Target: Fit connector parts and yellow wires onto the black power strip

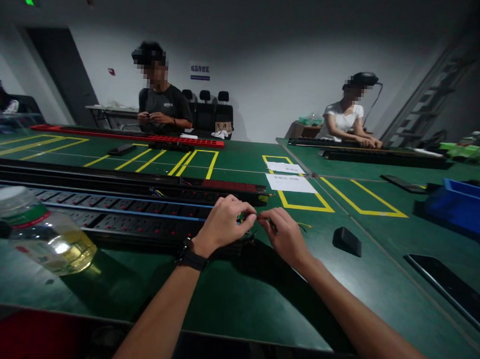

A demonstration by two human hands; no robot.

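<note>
Here, the person's left hand point(226, 222) and right hand point(287, 234) bring bent fingers almost together beside coloured wires point(241, 219) at the right end of black socket strips point(131, 225) on the green surface point(224, 306); whether either grips a wire, one cannot tell. 1 bottle point(53, 238) is near left.

Green worktable point(224, 308): surface inventory

We record black socket strips point(139, 224) left of the left hand point(226, 224), and a clear bottle point(43, 238) of yellow liquid nearer us. Beyond the hands we log yellow tape outlines point(307, 208) and white paper sheets point(292, 184). Right of the right hand point(287, 234): a small black block point(347, 241), a dark flat slab point(453, 290); farther out, a blue bin point(466, 207).
</note>
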